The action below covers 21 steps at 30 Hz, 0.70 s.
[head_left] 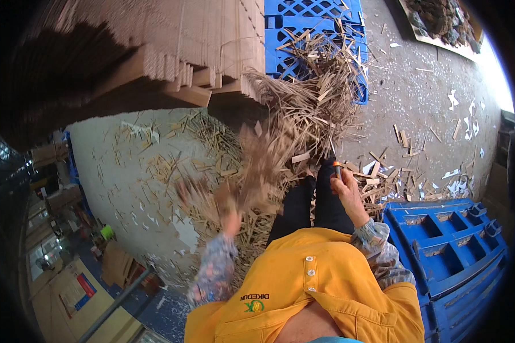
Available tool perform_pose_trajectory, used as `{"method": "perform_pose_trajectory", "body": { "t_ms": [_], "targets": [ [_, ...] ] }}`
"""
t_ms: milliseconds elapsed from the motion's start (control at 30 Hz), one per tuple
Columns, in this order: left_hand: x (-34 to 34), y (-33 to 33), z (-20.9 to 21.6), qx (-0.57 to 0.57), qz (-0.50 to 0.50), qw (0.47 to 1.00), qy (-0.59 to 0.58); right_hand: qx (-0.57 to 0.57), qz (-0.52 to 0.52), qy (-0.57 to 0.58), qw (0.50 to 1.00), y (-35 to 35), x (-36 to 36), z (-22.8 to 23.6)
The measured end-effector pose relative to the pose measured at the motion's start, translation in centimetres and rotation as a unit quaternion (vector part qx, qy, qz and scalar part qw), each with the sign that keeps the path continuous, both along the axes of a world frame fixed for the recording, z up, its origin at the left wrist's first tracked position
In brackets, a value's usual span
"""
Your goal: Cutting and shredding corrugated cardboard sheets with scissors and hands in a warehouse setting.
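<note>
My right hand (350, 197) is closed around the handle of a slim tool (337, 167). Its handle is orange and grey, and a thin metal shaft or blade points away from me; which it is, I cannot make out. My left hand (230, 222) is smeared by motion, its fingers not distinguishable. Blurred brown cardboard strips (249, 177) fly around and just beyond it. In front of my legs, a big heap of thin cardboard scraps (303, 103) spills from the stacked cardboard down to the floor.
Tall stacks of cardboard sheets (212, 34) stand at the far left, overhanging the floor. Behind the heap lies a blue plastic pallet (280, 37). More blue pallets (446, 246) are at my right. Scraps litter the concrete floor (395, 86). A metal bar (117, 303) crosses the lower left.
</note>
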<state>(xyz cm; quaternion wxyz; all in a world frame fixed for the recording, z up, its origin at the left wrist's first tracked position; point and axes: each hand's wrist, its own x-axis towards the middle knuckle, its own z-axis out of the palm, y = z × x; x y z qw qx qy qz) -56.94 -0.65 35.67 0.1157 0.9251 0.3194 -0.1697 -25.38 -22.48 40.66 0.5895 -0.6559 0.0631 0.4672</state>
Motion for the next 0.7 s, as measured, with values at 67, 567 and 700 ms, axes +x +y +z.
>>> {"method": "perform_pose_trajectory", "body": {
  "t_ms": [67,567,700],
  "targets": [
    [-6.2,-2.6,0.2,-0.211,0.088,0.933,0.279,-0.025,0.015,-0.001,1.000,0.0,-0.2,-0.5],
    [40.8,15.7,-16.8,0.274,-0.368,0.887,0.054,-0.117,0.014,0.024,0.993,-2.2,0.9,-10.0],
    [41.3,18.7,-25.5,0.317,-0.384,0.843,0.204,-0.171,-0.020,0.085,0.981,-3.7,1.3,-12.5]
  ]
}}
